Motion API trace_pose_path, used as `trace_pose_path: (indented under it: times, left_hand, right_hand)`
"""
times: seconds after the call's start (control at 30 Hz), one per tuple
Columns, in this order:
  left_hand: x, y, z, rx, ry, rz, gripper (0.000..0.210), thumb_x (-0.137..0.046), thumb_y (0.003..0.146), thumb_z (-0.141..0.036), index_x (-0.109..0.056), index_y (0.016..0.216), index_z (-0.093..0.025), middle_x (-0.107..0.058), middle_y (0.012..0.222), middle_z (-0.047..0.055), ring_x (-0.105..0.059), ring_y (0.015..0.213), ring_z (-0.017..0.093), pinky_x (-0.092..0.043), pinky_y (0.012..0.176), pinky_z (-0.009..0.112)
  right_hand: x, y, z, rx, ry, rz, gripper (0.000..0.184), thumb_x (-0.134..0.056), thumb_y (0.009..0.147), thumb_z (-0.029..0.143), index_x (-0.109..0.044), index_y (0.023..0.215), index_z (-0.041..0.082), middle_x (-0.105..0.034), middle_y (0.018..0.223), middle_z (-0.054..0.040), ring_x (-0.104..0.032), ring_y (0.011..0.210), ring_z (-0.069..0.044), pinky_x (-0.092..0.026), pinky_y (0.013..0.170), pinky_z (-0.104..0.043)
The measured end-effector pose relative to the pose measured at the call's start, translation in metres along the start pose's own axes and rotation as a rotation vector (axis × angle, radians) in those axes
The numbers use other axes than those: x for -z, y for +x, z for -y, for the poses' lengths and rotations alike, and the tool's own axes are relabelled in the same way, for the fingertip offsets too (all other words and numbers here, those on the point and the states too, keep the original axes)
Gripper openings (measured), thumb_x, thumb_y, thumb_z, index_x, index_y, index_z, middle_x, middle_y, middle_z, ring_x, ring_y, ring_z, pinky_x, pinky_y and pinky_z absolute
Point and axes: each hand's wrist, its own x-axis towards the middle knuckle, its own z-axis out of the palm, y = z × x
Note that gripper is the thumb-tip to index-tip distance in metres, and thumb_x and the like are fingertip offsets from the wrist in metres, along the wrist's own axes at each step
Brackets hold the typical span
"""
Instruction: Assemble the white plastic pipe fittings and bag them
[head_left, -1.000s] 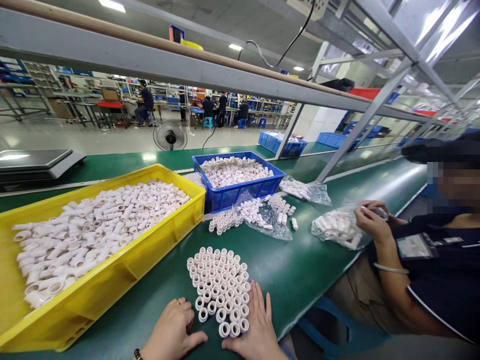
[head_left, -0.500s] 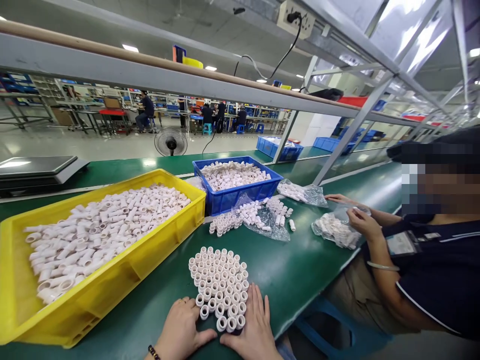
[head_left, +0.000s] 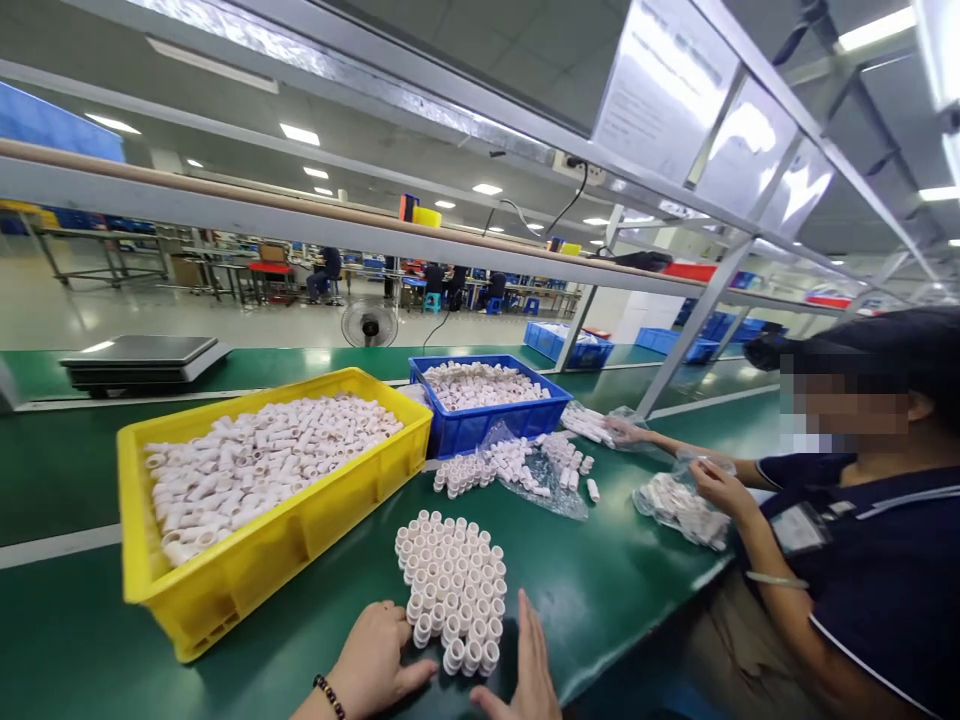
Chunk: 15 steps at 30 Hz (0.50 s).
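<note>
A tight cluster of white plastic pipe fittings (head_left: 454, 580) stands upright on the green tabletop, open ends up. At its near left side, my left hand (head_left: 375, 655) has its fingers bent against the outer fittings, with the thumb stretched out in front; it grips none of them. To the right of the cluster is my right hand (head_left: 525, 665), fingers straight and thumb spread, a small gap between it and the fittings. A yellow bin (head_left: 300, 545) to the left is full of loose white fittings (head_left: 270, 465).
Behind the cluster are a blue bin (head_left: 495, 420) of fittings and a clear plastic bag (head_left: 555, 485) with more fittings spilling around it. At right, a co-worker (head_left: 870, 520) handles bagged fittings (head_left: 679, 510). A scale (head_left: 142, 360) stands back left; a metal post (head_left: 694, 330) rises at right.
My right hand has come away from the cluster's right side, leaving a gap. My left hand stays by the near left side. The co-worker's far hand now reaches onto a bag. The view has tilted up.
</note>
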Motion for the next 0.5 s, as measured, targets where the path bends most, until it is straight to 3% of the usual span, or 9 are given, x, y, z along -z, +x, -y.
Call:
trace_pose_path:
  times: [0.13, 0.3, 0.4, 0.5]
  left_hand:
    - [-0.002, 0.0, 0.006, 0.012, 0.004, -0.032, 0.039, -0.05, 0.069, -0.053, -0.06, 0.056, -0.018, -0.061, 0.062, 0.007, -0.052, 0.065, 0.02, -0.034, 0.062, 0.031]
    - [0.001, -0.004, 0.01, -0.03, -0.085, -0.1, 0.043, -0.043, 0.074, -0.052, -0.053, 0.048, -0.02, -0.056, 0.053, 0.005, -0.05, 0.058, 0.017, -0.031, 0.055, 0.03]
    - [0.008, -0.007, 0.012, -0.067, -0.187, -0.215, 0.046, -0.031, 0.081, -0.046, -0.047, 0.047, -0.02, -0.05, 0.05, 0.004, -0.046, 0.054, 0.016, -0.029, 0.054, 0.03]
    - [0.018, -0.005, 0.02, 0.035, -0.386, -0.358, 0.048, -0.025, 0.083, -0.045, -0.039, 0.044, -0.02, -0.04, 0.046, 0.001, -0.039, 0.05, 0.015, -0.027, 0.052, 0.029]
  right_hand:
    - [0.011, -0.001, -0.004, 0.059, 0.079, -0.063, 0.082, -0.047, 0.078, 0.046, 0.005, 0.136, 0.017, -0.017, 0.138, -0.0176, -0.022, 0.125, -0.036, -0.029, 0.096, -0.05]
    - [0.035, 0.026, 0.002, 0.079, 0.157, -0.141, 0.062, -0.036, 0.083, 0.047, -0.012, 0.134, 0.02, -0.023, 0.137, -0.0141, -0.027, 0.123, -0.033, -0.033, 0.095, -0.048]
    - [0.054, 0.051, 0.004, 0.035, 0.177, -0.217, 0.047, -0.037, 0.085, 0.041, -0.029, 0.126, 0.02, -0.029, 0.133, -0.0128, -0.032, 0.12, -0.031, -0.035, 0.093, -0.048]
    - [0.069, 0.072, 0.0, 0.056, 0.177, -0.259, 0.033, -0.042, 0.083, 0.036, -0.045, 0.112, 0.02, -0.039, 0.126, -0.0114, -0.038, 0.116, -0.029, -0.037, 0.092, -0.047]
